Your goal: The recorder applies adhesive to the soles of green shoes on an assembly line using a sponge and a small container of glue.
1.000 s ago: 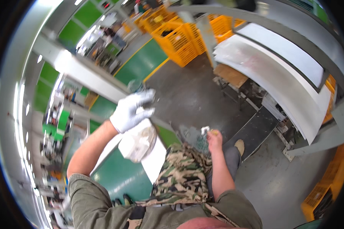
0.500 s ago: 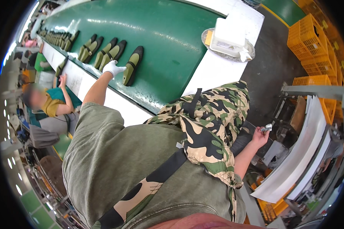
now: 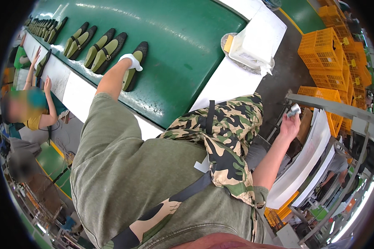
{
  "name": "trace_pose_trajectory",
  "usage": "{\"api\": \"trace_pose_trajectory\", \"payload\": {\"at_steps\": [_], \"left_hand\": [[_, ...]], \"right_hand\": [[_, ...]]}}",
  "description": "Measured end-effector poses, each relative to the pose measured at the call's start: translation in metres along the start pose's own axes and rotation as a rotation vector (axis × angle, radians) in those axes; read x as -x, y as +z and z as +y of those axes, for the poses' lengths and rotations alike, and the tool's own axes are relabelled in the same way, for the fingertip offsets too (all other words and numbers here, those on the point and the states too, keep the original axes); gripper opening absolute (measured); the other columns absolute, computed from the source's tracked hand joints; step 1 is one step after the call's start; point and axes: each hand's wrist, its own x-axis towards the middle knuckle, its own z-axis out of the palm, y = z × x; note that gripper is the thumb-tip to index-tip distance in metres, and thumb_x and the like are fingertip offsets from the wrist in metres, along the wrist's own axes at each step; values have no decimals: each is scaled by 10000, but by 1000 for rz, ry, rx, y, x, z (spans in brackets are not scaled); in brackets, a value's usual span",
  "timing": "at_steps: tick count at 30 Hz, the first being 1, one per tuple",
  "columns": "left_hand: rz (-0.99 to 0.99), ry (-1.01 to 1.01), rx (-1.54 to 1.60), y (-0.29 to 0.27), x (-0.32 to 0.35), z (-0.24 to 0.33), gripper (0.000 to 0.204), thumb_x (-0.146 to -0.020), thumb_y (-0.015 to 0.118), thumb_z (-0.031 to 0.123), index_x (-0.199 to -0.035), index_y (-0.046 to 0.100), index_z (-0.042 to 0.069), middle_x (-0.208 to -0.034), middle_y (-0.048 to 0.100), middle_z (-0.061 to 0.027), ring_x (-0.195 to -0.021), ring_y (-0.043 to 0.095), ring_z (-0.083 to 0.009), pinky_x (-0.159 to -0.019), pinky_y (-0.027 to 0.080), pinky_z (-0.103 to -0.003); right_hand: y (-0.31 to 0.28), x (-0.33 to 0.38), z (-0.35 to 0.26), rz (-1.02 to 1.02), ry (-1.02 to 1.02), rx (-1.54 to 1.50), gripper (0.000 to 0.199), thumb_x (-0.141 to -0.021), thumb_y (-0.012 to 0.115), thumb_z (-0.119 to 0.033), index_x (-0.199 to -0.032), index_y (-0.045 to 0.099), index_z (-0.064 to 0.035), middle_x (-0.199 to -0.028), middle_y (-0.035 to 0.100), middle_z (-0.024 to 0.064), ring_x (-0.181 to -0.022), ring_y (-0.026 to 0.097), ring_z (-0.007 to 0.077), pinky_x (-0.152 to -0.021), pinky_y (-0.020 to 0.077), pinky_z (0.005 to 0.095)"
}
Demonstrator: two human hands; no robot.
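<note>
My left hand (image 3: 134,62), in a white glove, lies across the middle of the nearest flat shoe (image 3: 129,79), a green one with a black toe. Its thumb sticks out to the right; the other fingers are hidden. Beyond it, two pairs of similar strapped shoes (image 3: 104,52) and a longer line of shoes (image 3: 55,31) stand on the green conveyor belt (image 3: 170,45). Off to the right, my bare right hand (image 3: 290,125) is raised and closed around a small white-and-silver thing (image 3: 294,110), whose kind I cannot make out.
A white box (image 3: 253,45) sits on a tray at the belt's right end. Stacked orange crates (image 3: 320,47) and a metal frame (image 3: 332,108) stand to the right. On the left a co-worker (image 3: 41,118) sits by the white ledge (image 3: 77,89), near another shoe (image 3: 43,63).
My left hand has moved from the gap beside the nearest shoe onto that shoe. My right hand has risen with the small thing. The whole view has turned slightly.
</note>
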Motion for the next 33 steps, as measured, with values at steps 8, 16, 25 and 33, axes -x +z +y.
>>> {"api": "trace_pose_trajectory", "payload": {"at_steps": [8, 16, 25, 33], "left_hand": [[-273, 701, 1934, 16, 42, 24, 555, -850, 772, 305, -1273, 570, 9, -1196, 657, -108, -1136, 617, -262, -1021, 459, -440], [-111, 1185, 2044, -12, 160, 170, 575, -827, 766, 103, -1338, 519, 10, -1288, 612, -117, -1170, 598, -251, -1053, 458, -406], [571, 1579, 958, -21, 232, 211, 745, -781, 856, 311, -1406, 498, 120, -1394, 561, -98, -1267, 546, -249, -1120, 399, -407], [559, 1403, 371, -20, 247, 212, 649, -864, 704, 522, -1428, 520, 258, -1438, 542, -19, -1353, 469, -255, -1174, 307, -438]], "right_hand": [[132, 9, 64, -54, 129, 242, 143, -879, 724, -83, -976, 620, -67, -930, 675, 67, -846, 638, 206, -747, 496, 393], [254, 54, 76, -337, -3, 419, 223, -766, 800, -7, -896, 619, -20, -826, 630, 24, -699, 587, 104, -628, 483, 251], [229, 58, 74, -218, -64, 483, 234, -773, 789, -4, -913, 603, -13, -832, 626, 31, -715, 576, 105, -648, 471, 256], [226, 65, 74, -193, -51, 351, 197, -739, 775, 7, -856, 618, -11, -804, 625, 30, -698, 567, 105, -632, 463, 262]]}}
